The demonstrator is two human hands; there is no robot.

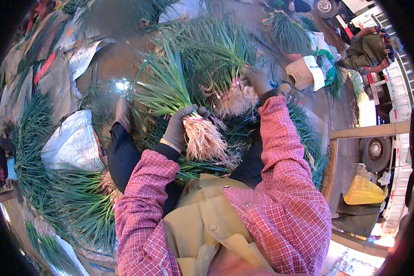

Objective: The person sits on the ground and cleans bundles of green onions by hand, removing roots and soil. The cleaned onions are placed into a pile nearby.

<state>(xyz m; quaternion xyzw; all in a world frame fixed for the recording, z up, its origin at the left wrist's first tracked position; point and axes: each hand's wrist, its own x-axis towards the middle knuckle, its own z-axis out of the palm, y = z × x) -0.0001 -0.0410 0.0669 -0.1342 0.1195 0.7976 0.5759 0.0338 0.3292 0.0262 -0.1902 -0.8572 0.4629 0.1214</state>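
Observation:
My left hand (178, 127), in a grey glove, grips a thick bunch of spring onions (175, 84) just above its roots. The pale, stringy roots (205, 138) hang toward my lap, and the green leaves fan out away from me. Up and to the right, my gloved right hand (257, 80) pinches a few spring onion stalks (237, 58), whose reddish bulb ends hang beneath the fingers. Under and behind both hands lies a loose heap of spring onions (207, 51) with tangled roots (235, 100). Part of the heap is hidden by my hands.
Left of my knee are a white woven sack (74, 143) and a pile of spring onions (86, 203). Wet ground (119, 60) shows ahead. To the right stand a wooden frame (369, 131), a yellow plastic bag (365, 190), a bending person (369, 51) and a white truck (398, 89).

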